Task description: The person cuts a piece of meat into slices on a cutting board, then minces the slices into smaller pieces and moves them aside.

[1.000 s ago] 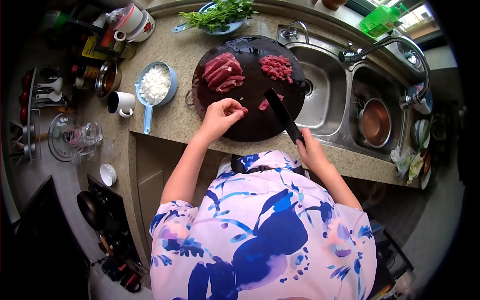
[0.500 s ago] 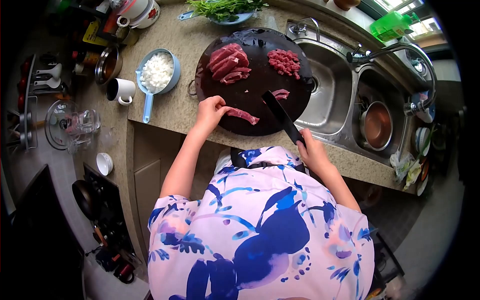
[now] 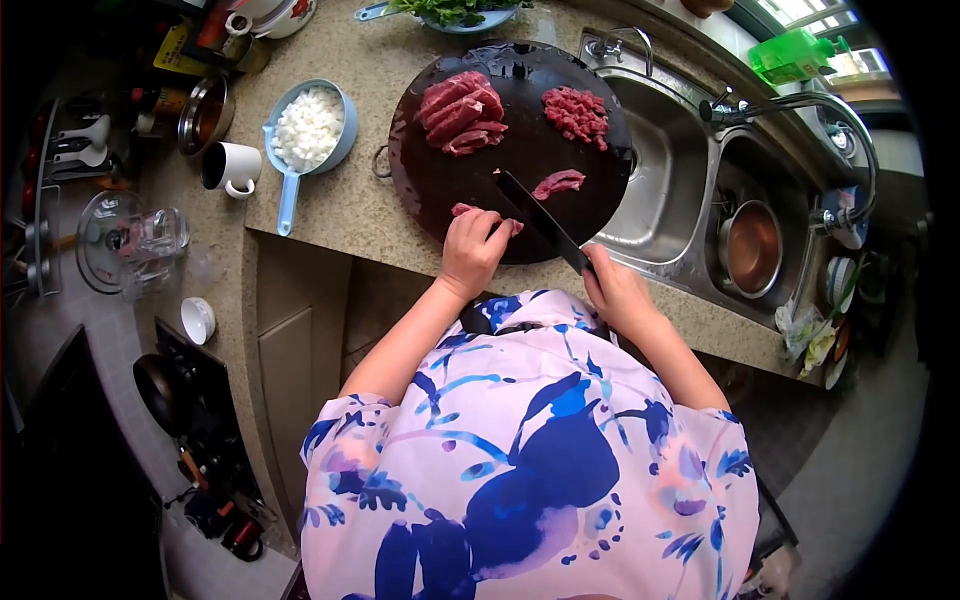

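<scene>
My left hand (image 3: 472, 252) has its fingers curled down over a strip of raw red meat (image 3: 517, 227) at the near edge of a round dark cutting board (image 3: 425, 185). Both ends of the strip show; its middle lies hidden under the fingers. In my right hand (image 3: 617, 288) is the handle of a black-bladed knife (image 3: 543, 220). The blade points away to the left, just right of the strip. Beyond the blade lies a smaller meat piece (image 3: 558, 184). Thick meat slices (image 3: 460, 113) sit at the board's far left, and a pile of diced meat (image 3: 577, 116) at its far right.
Left of the board stands a blue handled bowl (image 3: 350, 135) of chopped white pieces, with a white mug (image 3: 240, 165) beside it. A bowl of green herbs (image 3: 470, 14) is at the back. On the right is a double steel sink (image 3: 660, 190) with a copper-coloured pot (image 3: 750, 250).
My left hand has moved right and closed over the meat strip, which it pinched by one end before. The knife has shifted slightly left, off the small piece.
</scene>
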The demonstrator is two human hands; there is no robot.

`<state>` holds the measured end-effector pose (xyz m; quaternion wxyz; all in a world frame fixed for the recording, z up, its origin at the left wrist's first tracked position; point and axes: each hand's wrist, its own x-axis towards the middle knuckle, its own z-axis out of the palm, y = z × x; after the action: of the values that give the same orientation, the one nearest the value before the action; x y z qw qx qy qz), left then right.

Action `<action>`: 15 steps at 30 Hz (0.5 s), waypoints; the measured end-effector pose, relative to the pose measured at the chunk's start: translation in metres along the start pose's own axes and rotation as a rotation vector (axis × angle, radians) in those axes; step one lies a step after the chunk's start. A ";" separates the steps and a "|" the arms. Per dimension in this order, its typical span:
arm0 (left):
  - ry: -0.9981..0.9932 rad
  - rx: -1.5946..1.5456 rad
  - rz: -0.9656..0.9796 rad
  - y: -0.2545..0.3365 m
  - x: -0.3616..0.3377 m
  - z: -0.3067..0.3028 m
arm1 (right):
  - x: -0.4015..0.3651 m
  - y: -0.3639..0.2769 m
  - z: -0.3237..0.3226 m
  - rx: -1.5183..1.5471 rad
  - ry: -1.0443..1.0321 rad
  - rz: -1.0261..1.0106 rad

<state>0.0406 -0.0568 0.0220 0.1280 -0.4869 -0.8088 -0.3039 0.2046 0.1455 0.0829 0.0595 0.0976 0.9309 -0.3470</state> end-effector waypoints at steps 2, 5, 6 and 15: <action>0.008 -0.004 -0.012 0.002 0.002 0.003 | 0.001 0.000 -0.001 -0.002 0.005 0.027; 0.037 -0.036 0.001 0.004 -0.002 0.007 | 0.000 0.003 -0.001 0.001 0.021 0.022; 0.037 -0.037 0.000 0.003 -0.004 0.008 | 0.001 0.003 -0.002 0.001 0.020 0.022; 0.020 -0.014 -0.056 -0.002 -0.028 -0.005 | 0.013 0.000 -0.012 -0.038 -0.061 -0.066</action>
<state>0.0523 -0.0800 0.0115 0.1241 -0.4621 -0.8185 -0.3179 0.1913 0.1552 0.0897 0.0782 0.0551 0.9377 -0.3340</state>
